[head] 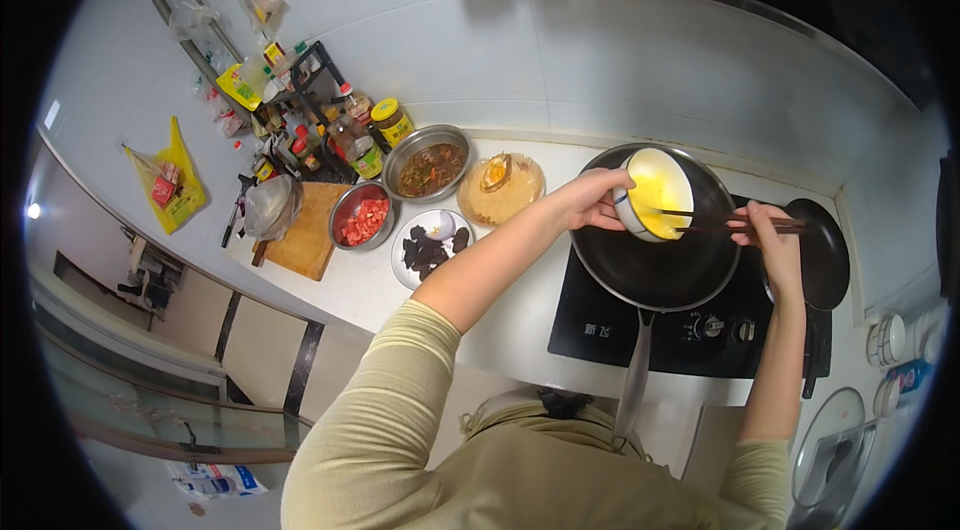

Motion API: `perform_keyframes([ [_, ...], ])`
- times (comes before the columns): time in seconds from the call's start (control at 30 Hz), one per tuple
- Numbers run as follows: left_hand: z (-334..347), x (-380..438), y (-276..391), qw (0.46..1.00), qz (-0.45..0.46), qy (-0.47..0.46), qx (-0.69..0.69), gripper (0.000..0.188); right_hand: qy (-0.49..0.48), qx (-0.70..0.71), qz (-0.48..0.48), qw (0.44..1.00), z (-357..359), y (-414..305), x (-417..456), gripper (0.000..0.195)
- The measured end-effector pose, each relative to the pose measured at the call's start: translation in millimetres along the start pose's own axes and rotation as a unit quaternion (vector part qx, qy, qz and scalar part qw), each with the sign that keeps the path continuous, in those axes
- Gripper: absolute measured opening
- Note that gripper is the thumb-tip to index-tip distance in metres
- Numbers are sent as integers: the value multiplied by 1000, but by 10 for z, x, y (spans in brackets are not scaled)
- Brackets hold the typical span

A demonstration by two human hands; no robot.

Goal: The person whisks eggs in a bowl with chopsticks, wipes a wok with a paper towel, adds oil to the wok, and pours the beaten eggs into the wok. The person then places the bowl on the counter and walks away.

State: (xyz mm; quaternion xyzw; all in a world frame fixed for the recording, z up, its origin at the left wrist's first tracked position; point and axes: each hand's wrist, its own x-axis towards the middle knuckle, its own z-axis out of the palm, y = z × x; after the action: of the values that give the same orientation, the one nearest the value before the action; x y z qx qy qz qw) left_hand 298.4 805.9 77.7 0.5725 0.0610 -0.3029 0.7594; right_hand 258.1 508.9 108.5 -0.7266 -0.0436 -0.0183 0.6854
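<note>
My left hand (600,201) holds a white bowl (628,213) by its rim, tilted over a dark frying pan (675,278). Yellow beaten egg (658,188) lies in the bowl, reaching its lower edge. In my right hand (769,233) is a pair of dark chopsticks (712,222), their tips in the egg at the bowl's lower side. The pan rests on a black two-knob cooktop (600,331), its long handle (637,372) pointing towards my body. Whether any egg has reached the pan cannot be told.
Left of the cooktop stand a woven tray (469,203) with a fried egg, a plate (405,271) of dark pieces, a steel bowl (337,211) of diced red food, another of brown stew (431,170), a cutting board (319,245) and bottles. A smaller black pan (829,260) stands right.
</note>
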Motion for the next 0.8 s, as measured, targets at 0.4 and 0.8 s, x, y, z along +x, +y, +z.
perform_keyframes([
  [0.4, 0, -76, 42, 999, 26, 31, 23, 43, -15, 8, -39, 999, 30, -23, 29, 31],
  [0.8, -66, 6, -26, 999, 20, 39, 11, 45, 12, 73, -51, 996, 13, 43, 54, 32],
])
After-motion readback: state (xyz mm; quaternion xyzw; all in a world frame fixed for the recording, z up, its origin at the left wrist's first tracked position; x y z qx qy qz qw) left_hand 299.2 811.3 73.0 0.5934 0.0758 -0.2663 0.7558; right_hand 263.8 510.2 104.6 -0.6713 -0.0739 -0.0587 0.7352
